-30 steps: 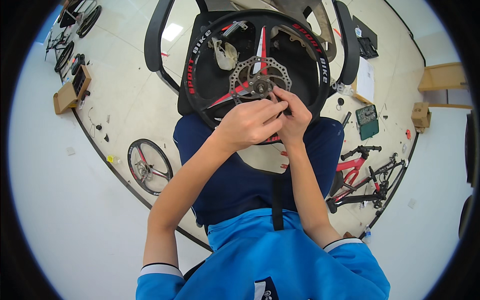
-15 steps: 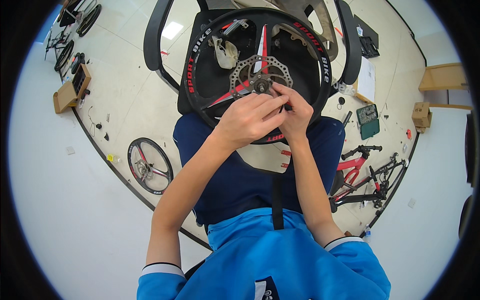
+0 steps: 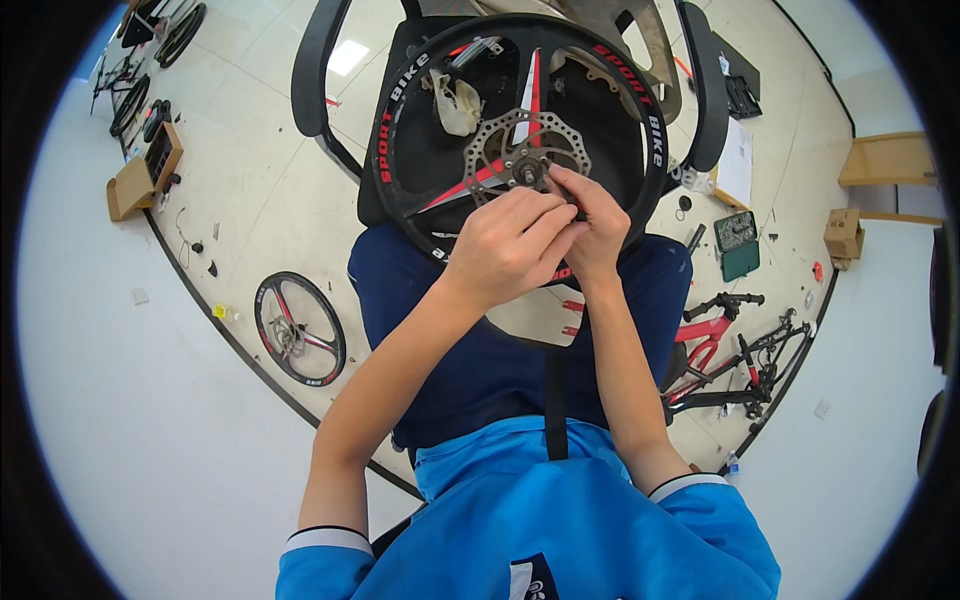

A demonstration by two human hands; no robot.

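Observation:
A black bicycle wheel [image 3: 392, 140] with red spokes stands on my lap, leaning against a black chair [image 3: 312, 70]. A silver brake disc [image 3: 492, 140] sits at its hub. Just below the hub my two hands meet. My left hand [image 3: 505, 250] is curled, its fingertips pinching a small dark tool [image 3: 580, 213]. My right hand [image 3: 598, 232] closes on the same piece, and its fingertips touch the disc's lower right edge. What the tool's tip engages is hidden by the fingers.
A second wheel [image 3: 300, 330] lies on the floor at left. A red bike frame [image 3: 725, 350] lies at right, near a green case [image 3: 738, 245], papers [image 3: 735, 160] and cardboard boxes [image 3: 845, 235]. A white rag [image 3: 455, 100] hangs behind the spokes. Bikes [image 3: 150, 45] stand far left.
Both hands stay at the hub. The fingers shift slightly around the small tool, and the wheel barely moves.

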